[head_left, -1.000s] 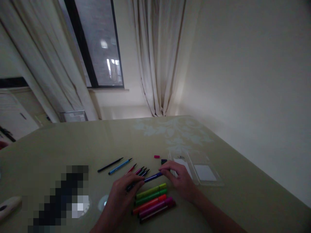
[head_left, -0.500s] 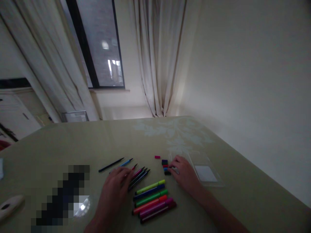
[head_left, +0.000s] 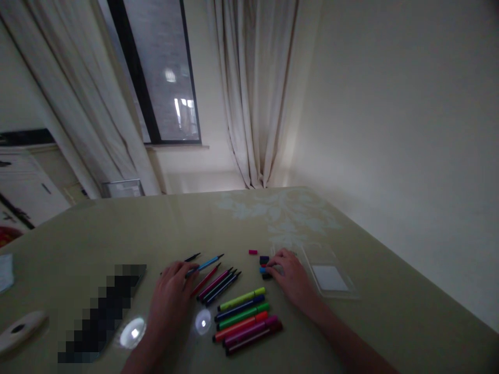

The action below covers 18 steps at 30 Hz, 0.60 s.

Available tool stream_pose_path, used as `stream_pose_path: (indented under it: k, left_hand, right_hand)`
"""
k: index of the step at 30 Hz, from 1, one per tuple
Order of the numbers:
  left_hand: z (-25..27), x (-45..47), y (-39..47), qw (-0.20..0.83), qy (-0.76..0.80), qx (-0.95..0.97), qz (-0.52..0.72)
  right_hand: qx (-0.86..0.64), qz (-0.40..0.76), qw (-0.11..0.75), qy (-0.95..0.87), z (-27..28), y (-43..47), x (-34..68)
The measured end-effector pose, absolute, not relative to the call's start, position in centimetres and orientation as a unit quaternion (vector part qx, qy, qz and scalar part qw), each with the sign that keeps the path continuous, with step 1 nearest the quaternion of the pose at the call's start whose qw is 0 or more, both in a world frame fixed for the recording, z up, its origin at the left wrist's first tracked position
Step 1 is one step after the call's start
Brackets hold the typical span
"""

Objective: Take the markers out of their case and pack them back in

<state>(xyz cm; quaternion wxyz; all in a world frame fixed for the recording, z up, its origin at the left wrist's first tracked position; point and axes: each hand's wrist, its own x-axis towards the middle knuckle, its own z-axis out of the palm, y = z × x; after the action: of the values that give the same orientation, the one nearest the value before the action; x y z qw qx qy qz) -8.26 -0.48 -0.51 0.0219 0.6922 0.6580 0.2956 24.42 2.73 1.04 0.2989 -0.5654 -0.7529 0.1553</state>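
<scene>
My left hand [head_left: 171,291] grips an uncapped blue marker [head_left: 211,261] between thumb and fingers, its tip pointing to the far right. Beyond it lies a black uncapped marker [head_left: 192,257], partly hidden. To its right are a red marker [head_left: 206,279], a magenta marker [head_left: 215,283] and dark ones [head_left: 223,289], all uncapped. Closer to me, several capped markers [head_left: 244,322] lie in a slanted row. My right hand [head_left: 290,271] has thumb and fingers closed on a blue cap [head_left: 263,270] in a short column of loose caps. A pink cap [head_left: 253,252] lies apart.
A clear plastic case [head_left: 331,278] lies open beside my right hand. On the left are a blurred-out dark object [head_left: 105,314] and a pale oval object [head_left: 19,330]. A wall [head_left: 409,156] runs along the table's right side.
My left hand has shifted left and now lifts the blue marker, leaving the red and magenta markers uncovered. My right hand has moved slightly, its fingers closing at the blue cap.
</scene>
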Motion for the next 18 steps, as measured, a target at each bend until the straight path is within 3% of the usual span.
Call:
stream_pose_path:
  k: [10, 18]
  left_hand:
    - [-0.1, -4.5, -1.6, 0.072, 0.579, 0.735, 0.346]
    - [-0.3, -4.4, -1.7, 0.095, 0.572, 0.742, 0.337]
  right_hand:
    - [-0.583, 0.162, 0.264, -0.751, 1.4, 2.7, 24.0]
    - [-0.556, 0.157, 0.301, -0.759, 1.1, 2.6, 23.9]
